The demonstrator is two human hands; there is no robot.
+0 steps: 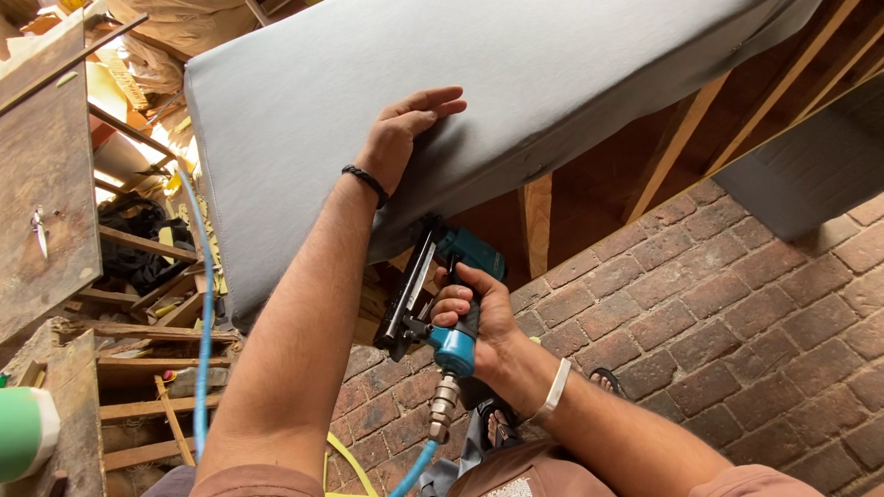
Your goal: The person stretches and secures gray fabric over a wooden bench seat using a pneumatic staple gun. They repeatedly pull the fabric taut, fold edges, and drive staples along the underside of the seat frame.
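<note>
I see my left hand (405, 129) lying flat and open, fingers together, pressed on the grey fabric of the upholstered panel (387, 83) close to its lower edge; it grips nothing. Just below that edge, my right hand (479, 317) is closed tight around the handle of the teal pneumatic stapler (442, 294), whose nose points up at the underside of the panel's edge. I think the nose touches the fabric there, though my left wrist hides the contact. A blue air hose (414, 469) runs down from the brass fitting under the stapler's handle. The wooden frame (539, 221) shows beneath the panel, over the brick floor (737, 313). No container with visible contents shows.
</note>
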